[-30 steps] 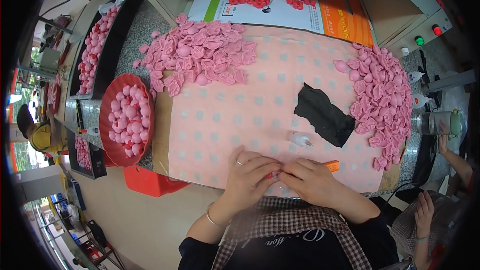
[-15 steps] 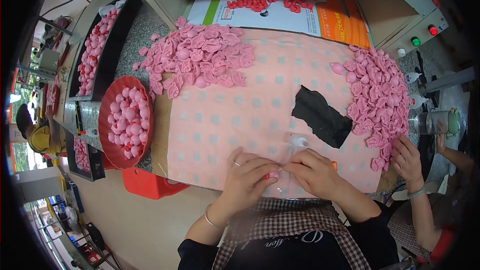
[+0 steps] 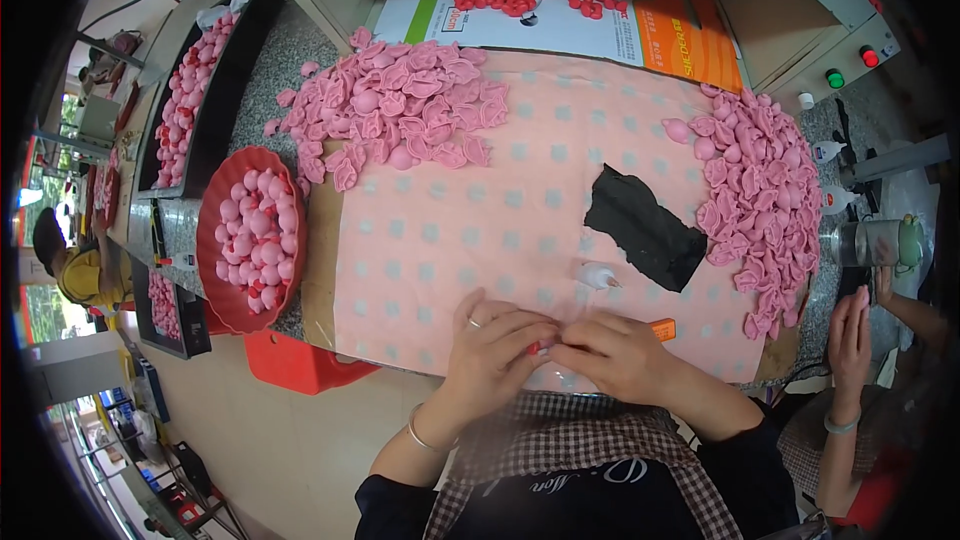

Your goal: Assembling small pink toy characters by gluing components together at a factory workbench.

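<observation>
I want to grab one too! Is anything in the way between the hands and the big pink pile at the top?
Nothing visible. Between the left hand, the right hand and the pink pile lies only bare dotted pink cloth. The black sheet lies off to the right.

Only real packaging here is the flattened cardboard box lying at the far end of the table, past the pink dotted cloth. It's mostly white with a green stripe on the left and a big orange panel on the right, half buried under red bits. No screens or signs that I can make out.
</observation>
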